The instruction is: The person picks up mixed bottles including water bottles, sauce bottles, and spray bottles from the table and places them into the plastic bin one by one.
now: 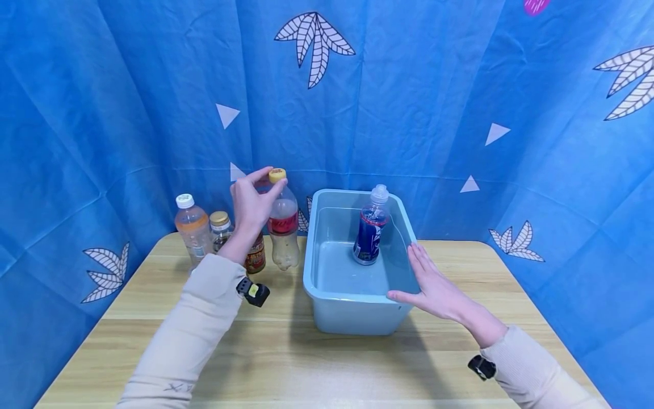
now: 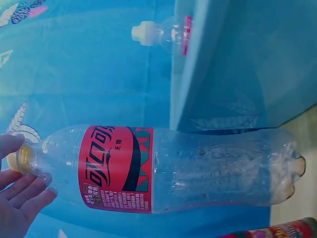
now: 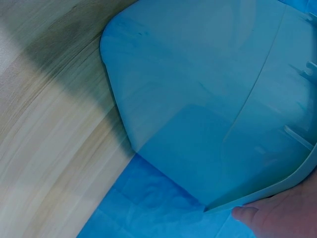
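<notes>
My left hand [image 1: 251, 201] pinches the yellow cap of a clear plastic cola bottle [image 1: 283, 224] between thumb and fingers. The bottle hangs upright just left of the light blue bin [image 1: 352, 297], and its red label shows fully in the left wrist view. Little or no drink shows inside it. At the bin's front right corner, my right hand [image 1: 436, 287] rests on the rim, fingers extended along the right side and thumb over the front edge. Inside the bin stands a bottle with a dark blue label [image 1: 369, 236] and a clear cap.
Left of the bin, partly behind my left forearm, stand a clear bottle with a white cap [image 1: 194, 230], a gold-capped bottle [image 1: 221, 222] and a bottle with a red and gold label [image 1: 256, 257]. A blue curtain [image 1: 409, 102] borders the wooden table [image 1: 347, 369].
</notes>
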Demonstrator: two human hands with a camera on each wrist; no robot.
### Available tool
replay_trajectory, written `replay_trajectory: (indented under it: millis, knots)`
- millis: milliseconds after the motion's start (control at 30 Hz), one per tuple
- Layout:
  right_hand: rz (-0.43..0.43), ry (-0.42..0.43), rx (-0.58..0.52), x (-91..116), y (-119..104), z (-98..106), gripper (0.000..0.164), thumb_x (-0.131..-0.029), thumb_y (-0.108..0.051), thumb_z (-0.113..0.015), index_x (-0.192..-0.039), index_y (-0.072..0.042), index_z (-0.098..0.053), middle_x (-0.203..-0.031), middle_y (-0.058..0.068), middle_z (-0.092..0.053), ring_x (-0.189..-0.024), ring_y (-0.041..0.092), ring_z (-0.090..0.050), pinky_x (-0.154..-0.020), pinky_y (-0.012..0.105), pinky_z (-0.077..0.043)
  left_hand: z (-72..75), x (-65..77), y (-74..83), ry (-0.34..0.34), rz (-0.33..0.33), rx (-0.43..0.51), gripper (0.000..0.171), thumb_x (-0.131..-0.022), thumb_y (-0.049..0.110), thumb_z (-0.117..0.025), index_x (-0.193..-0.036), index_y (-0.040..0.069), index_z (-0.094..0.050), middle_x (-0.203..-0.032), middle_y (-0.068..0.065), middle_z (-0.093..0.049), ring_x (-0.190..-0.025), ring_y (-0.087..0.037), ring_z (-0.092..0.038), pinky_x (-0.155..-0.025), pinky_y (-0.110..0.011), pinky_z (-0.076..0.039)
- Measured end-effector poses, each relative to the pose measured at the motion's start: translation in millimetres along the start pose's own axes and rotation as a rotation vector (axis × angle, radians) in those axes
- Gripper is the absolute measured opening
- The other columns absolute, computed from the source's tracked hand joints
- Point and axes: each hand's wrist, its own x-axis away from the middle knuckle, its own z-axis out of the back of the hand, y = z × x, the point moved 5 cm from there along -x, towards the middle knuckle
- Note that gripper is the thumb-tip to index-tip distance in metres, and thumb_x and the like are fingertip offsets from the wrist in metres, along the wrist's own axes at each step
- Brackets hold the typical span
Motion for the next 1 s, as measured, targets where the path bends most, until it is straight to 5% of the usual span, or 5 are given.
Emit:
replay_trajectory:
  millis: [1000]
  knots:
    - [0.005,0.002,0.009,-1,0,-1,0.102,-0.075,-0.061,-0.054,-0.140,0.001,-0.006,-0.147,0.016,0.001,-0.133,0.032,0.001,-0.102,0.052,-0.015,24.8,-26.1,78.7,-0.061,-0.136,-0.071,0.040,-0.078,0.028,-0.068,-0.110,0.005,-0.063,-0.100,-0.009,-0.065,-0.085,-0.016,-0.062,-0.074,-0.027,-0.048]
